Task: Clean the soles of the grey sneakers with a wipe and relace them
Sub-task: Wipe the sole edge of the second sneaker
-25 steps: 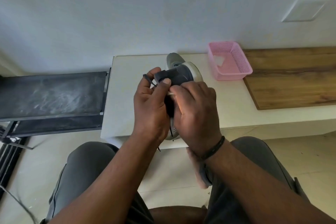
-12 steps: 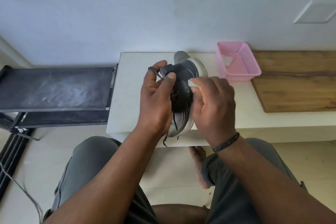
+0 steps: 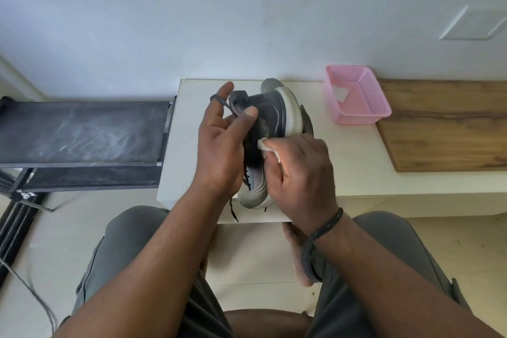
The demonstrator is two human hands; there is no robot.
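We see one grey sneaker (image 3: 270, 129) on its side, white sole toward three o'clock, black lace (image 3: 233, 208) dangling at six, white wipe (image 3: 267, 144) against its side.

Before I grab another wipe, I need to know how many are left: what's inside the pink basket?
Inside the pink basket, one white piece, possibly a wipe, lies against the left wall. The near wall hides part of the floor, so more could be there.

Soft, even daylight; faint shadows (wide-angle bending at edges).
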